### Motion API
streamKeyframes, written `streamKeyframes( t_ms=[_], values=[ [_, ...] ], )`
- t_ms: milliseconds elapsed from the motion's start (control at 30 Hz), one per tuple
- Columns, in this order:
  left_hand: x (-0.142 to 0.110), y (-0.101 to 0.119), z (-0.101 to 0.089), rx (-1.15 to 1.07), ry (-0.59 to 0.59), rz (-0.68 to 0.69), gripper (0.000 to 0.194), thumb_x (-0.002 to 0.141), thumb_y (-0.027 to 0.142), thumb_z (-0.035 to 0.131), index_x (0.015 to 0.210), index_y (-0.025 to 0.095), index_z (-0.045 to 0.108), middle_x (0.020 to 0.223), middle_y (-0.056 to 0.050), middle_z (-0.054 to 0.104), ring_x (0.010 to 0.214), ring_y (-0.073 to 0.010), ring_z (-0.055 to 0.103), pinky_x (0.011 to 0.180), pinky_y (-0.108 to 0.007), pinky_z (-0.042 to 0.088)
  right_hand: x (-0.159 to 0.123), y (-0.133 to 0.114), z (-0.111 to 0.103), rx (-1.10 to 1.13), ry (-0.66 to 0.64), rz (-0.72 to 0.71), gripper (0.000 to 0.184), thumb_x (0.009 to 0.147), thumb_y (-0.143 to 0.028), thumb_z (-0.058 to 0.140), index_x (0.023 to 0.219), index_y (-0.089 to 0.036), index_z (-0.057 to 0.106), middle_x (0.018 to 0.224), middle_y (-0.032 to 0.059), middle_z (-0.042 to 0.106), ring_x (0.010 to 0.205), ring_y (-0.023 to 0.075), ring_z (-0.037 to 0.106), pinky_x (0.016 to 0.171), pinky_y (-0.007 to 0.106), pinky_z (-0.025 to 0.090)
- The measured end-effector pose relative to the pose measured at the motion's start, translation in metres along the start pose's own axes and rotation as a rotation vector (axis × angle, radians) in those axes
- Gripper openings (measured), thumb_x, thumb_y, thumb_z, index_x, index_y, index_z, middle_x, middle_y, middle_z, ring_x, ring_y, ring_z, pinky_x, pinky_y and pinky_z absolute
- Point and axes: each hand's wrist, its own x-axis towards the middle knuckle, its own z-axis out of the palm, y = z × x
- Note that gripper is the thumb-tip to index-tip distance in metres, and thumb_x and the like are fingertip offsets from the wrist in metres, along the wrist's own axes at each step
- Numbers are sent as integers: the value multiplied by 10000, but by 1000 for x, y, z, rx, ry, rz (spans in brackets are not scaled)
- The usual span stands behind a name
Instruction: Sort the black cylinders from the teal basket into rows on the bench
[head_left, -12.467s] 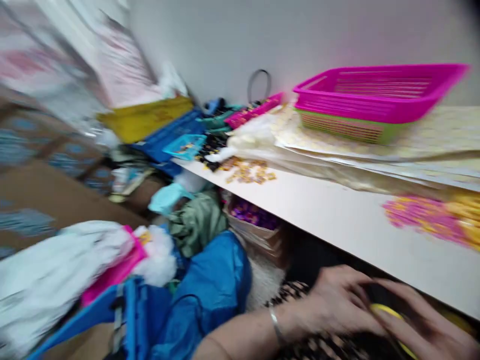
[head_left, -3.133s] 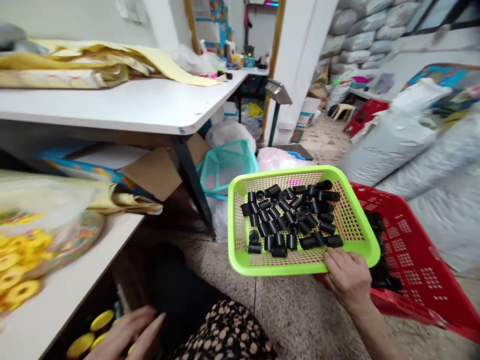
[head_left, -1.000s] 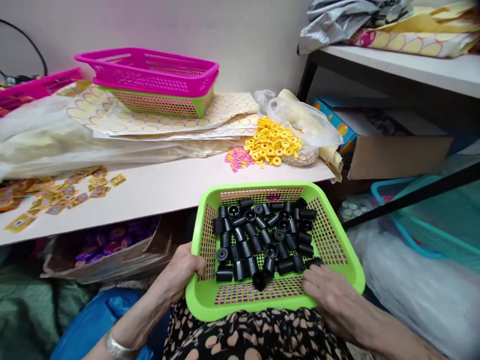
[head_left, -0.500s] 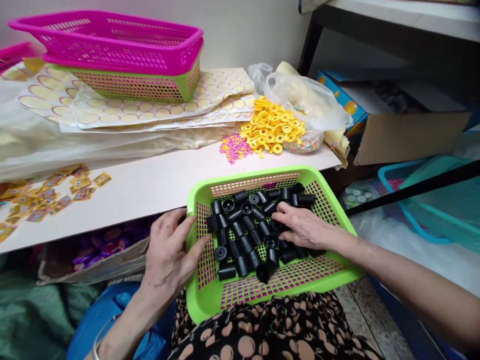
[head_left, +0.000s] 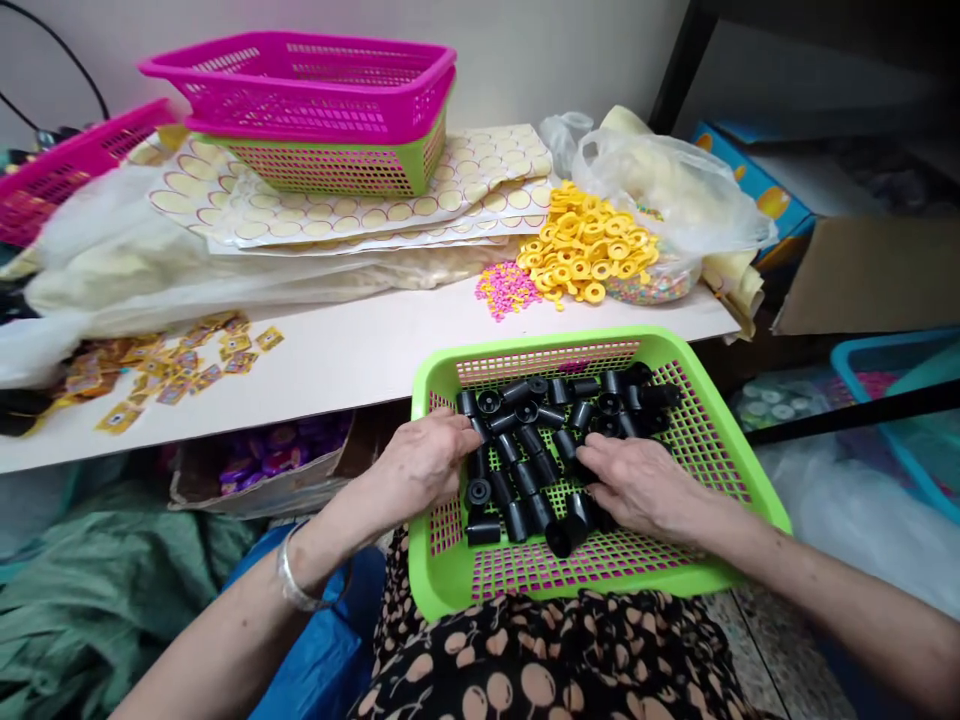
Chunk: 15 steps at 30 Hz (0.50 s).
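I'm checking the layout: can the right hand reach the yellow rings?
Probably yes: the right hand could rise past the green basket beneath it; the yellow rings lie mostly uncovered beyond its far side.

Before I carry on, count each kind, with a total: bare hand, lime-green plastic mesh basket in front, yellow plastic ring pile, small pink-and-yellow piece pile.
Bare hands: 2, left hand and right hand
Lime-green plastic mesh basket, holding black plastic cylinders: 1
Yellow plastic ring pile: 1
Small pink-and-yellow piece pile: 1
Total: 5
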Motion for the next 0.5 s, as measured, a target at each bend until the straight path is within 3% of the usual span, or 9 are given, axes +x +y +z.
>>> streamKeyframes(
  t_ms=[167, 267, 367, 500],
  values=[
    [11, 0, -4, -9, -142, 47, 169, 676, 29, 414, 662, 152, 529, 728, -27, 558, 737, -160, 538, 688, -266, 429, -11, 18, -1, 68, 33, 28, 275, 763, -160, 499, 1027, -166, 577, 1065, 114, 582, 912, 238, 581, 760, 345, 443],
    [12, 4, -1, -49, -214, 131, 142, 693, 62, 449, 693, 162, 549, 745, -20, 566, 713, -155, 525, 660, -256, 416, -12, 17, 2, 149, -3, -19, 311, 770, -171, 511, 1077, -197, 554, 1034, 80, 552, 848, 207, 569, 714, 325, 440],
    [7, 11, 8, -52, -345, 174, 122, 665, 64, 491, 685, 166, 555, 782, -27, 594, 692, -157, 515, 628, -258, 409, -8, 14, 6, 188, 15, -60, 220, 789, -151, 482, 989, -199, 560, 1000, 64, 507, 819, 184, 535, 707, 317, 425],
    [-1, 9, 22, -16, -362, 185, 143, 616, 51, 512, 688, 165, 558, 766, -36, 586, 698, -178, 506, 662, -291, 413, -8, 21, 0, 360, 1, -24, 114, 774, -150, 513, 877, -188, 542, 975, 40, 477, 797, 162, 508, 713, 306, 411]
  ],
)
